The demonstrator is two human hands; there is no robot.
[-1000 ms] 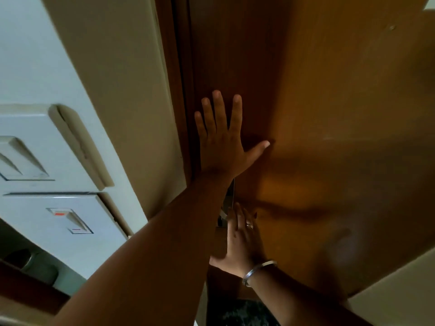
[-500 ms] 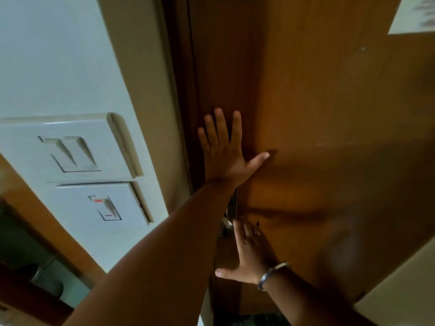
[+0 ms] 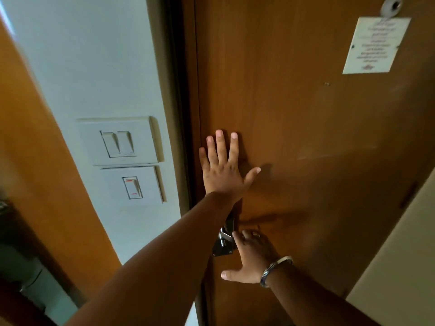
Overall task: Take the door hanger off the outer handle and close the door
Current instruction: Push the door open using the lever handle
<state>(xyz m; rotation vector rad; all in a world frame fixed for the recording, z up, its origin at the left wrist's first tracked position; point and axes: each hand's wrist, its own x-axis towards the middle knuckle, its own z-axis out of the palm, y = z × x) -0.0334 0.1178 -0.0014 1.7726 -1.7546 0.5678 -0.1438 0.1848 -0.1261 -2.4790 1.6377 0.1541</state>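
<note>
My left hand (image 3: 222,171) lies flat on the door (image 3: 306,142), fingers spread & straight, thumb out to the right, palm pressed near the door's left edge, just above the handle (image 3: 226,238). My left forearm crosses in front of the handle plate, so only part of the metal shows. My right hand (image 3: 250,257) is lower, also open on the wood, fingers apart & pointing up w/ their tips just beside the handle, thumb stuck out to the left; it grips nothing. A bangle (image 3: 275,270) sits on my right wrist, a ring on one finger. The door's left edge sits against the dark frame (image 3: 186,114); I see no gap there. The hanger isn't in view, neither on the handle nor in either hand. Near the door's top right corner a notice (image 3: 374,44) is fixed under a peephole (image 3: 390,4). On the wall left of the frame: two switch plates (image 3: 122,161), one above the other.
</note>
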